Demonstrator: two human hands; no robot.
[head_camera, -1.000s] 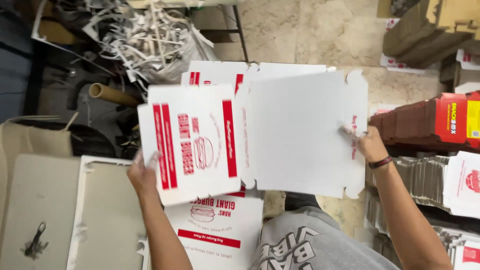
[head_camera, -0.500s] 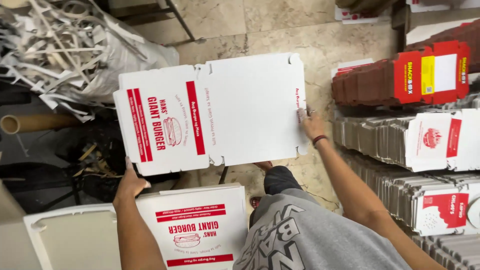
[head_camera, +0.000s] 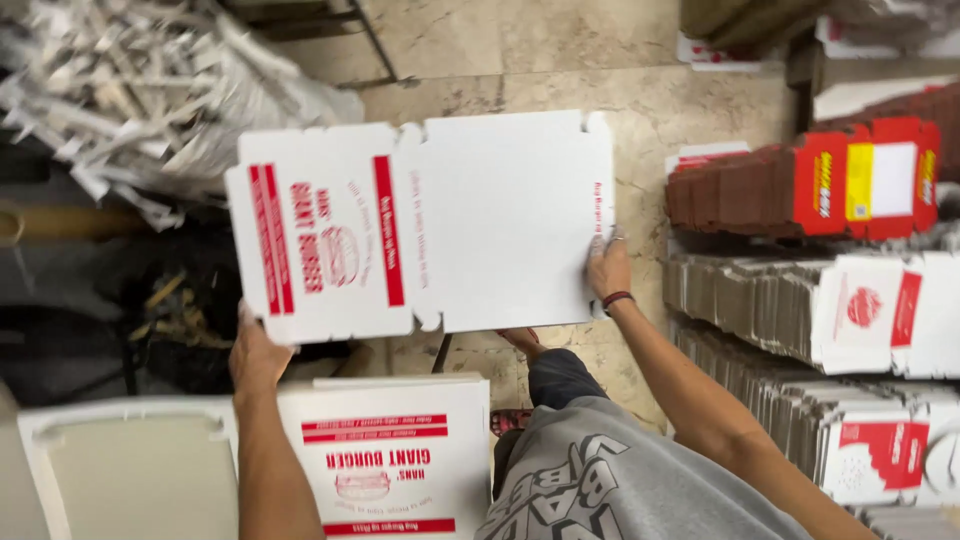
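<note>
A flat, unfolded white carton with red printing (head_camera: 420, 225) is held up in the middle of the frame, its long axis running left to right and its printed panel toward the left. The left hand (head_camera: 255, 355) grips its lower left corner; the right hand (head_camera: 608, 268) grips its right edge. Below lies a stack of cartons (head_camera: 390, 460); shelved cartons (head_camera: 800, 300) fill the right, over a tiled floor (head_camera: 560, 60).
</note>
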